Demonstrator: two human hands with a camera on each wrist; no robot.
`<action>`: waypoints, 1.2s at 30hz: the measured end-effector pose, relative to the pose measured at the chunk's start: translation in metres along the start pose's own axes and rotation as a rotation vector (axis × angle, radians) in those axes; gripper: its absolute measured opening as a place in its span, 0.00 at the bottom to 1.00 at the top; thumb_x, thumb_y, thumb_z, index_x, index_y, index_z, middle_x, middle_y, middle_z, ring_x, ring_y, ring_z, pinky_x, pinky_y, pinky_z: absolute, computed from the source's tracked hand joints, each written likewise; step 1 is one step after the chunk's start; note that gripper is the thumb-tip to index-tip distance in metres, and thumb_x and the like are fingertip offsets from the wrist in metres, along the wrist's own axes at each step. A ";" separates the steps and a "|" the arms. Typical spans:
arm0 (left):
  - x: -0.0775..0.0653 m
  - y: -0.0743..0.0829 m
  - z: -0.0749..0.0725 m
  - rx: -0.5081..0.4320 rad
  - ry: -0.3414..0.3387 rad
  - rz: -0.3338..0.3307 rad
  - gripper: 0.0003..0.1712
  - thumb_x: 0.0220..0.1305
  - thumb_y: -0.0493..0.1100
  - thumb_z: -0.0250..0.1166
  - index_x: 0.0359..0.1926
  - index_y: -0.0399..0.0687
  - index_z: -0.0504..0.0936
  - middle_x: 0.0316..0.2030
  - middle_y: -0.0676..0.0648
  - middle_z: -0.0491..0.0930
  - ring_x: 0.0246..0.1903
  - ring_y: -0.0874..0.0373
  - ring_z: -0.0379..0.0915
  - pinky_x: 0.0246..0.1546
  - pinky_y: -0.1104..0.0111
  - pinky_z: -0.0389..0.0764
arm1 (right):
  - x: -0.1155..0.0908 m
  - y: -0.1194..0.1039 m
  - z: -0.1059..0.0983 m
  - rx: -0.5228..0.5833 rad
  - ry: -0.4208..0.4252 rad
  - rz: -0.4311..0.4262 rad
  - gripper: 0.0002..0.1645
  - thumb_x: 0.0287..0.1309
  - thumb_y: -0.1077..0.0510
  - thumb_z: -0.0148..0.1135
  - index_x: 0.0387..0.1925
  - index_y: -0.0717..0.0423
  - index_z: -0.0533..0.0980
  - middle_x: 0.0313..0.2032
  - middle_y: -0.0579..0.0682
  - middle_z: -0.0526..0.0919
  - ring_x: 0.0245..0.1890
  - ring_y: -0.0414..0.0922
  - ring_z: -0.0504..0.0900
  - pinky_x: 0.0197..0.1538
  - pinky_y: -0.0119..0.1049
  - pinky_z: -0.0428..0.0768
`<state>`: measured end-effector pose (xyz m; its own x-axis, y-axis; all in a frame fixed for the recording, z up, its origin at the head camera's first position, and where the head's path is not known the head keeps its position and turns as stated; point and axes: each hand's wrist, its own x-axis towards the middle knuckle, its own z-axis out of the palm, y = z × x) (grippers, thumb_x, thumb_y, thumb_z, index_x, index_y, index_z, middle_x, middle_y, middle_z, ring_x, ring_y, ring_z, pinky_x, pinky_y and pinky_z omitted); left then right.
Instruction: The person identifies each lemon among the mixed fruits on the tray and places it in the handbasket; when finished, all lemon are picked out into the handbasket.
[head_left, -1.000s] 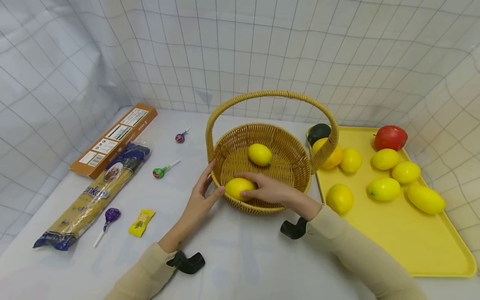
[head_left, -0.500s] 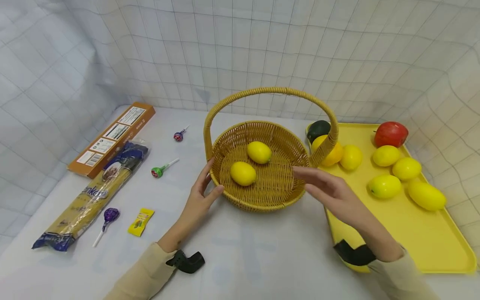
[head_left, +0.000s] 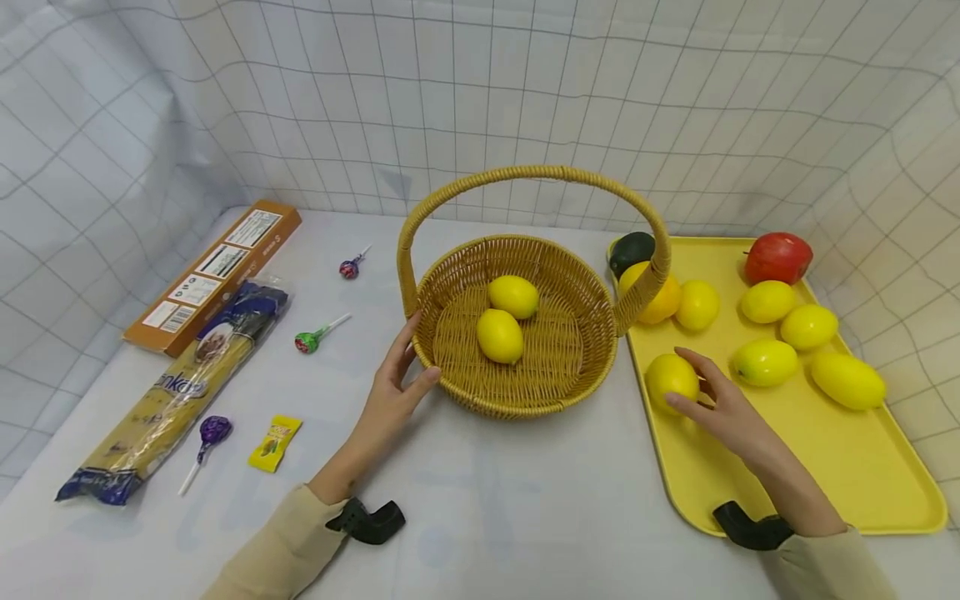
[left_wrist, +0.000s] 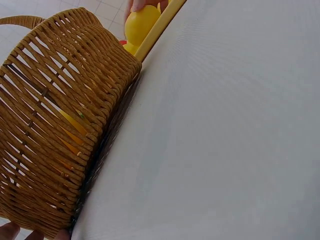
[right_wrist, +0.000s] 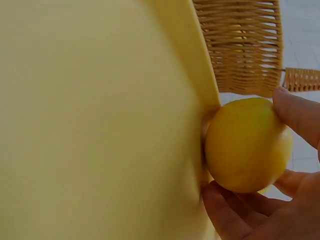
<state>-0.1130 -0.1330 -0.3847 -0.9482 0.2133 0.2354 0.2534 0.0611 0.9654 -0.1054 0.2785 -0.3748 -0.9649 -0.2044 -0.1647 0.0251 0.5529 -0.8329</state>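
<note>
A flat orange-brown cardboard box with white labels [head_left: 213, 277] lies at far left, alongside a long yellow-and-blue plastic packet [head_left: 176, 393]. To their right, a purple-wrapped round lollipop [head_left: 215, 429] lies near a small yellow-wrapped sweet [head_left: 275, 443], with a green-and-red lollipop [head_left: 307, 342] farther off and a purple-and-red lollipop [head_left: 349, 268] farthest.

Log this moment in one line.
left hand: touching round tan wicker basket; right hand: gripping round yellow fruit; inside basket: two yellow lemons

Partial "nk" on long packet [head_left: 178, 390]
</note>
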 end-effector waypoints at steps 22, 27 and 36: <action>0.001 0.000 0.001 -0.017 -0.005 -0.004 0.39 0.68 0.32 0.54 0.73 0.42 0.44 0.72 0.45 0.41 0.67 0.37 0.41 0.62 0.50 0.54 | 0.038 -0.100 0.047 0.324 -0.371 -0.314 0.36 0.63 0.60 0.57 0.69 0.50 0.55 0.63 0.52 0.60 0.55 0.52 0.67 0.53 0.40 0.72; 0.001 -0.002 0.003 -0.044 -0.015 0.008 0.39 0.68 0.32 0.54 0.73 0.41 0.44 0.72 0.43 0.40 0.66 0.36 0.41 0.62 0.49 0.53 | 0.072 -0.114 0.083 0.212 -0.497 -0.274 0.37 0.61 0.53 0.61 0.68 0.48 0.57 0.63 0.48 0.61 0.55 0.49 0.67 0.54 0.44 0.69; 0.001 0.001 0.001 -0.024 -0.008 0.043 0.39 0.68 0.36 0.56 0.73 0.40 0.44 0.71 0.43 0.41 0.66 0.36 0.41 0.63 0.49 0.51 | 0.089 -0.123 0.110 0.039 -0.626 -0.219 0.31 0.67 0.52 0.53 0.69 0.43 0.59 0.67 0.49 0.57 0.63 0.46 0.57 0.62 0.47 0.59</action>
<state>-0.1132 -0.1317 -0.3840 -0.9350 0.2228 0.2759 0.2891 0.0282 0.9569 -0.1654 0.1033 -0.3454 -0.6147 -0.7461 -0.2557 -0.1337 0.4181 -0.8985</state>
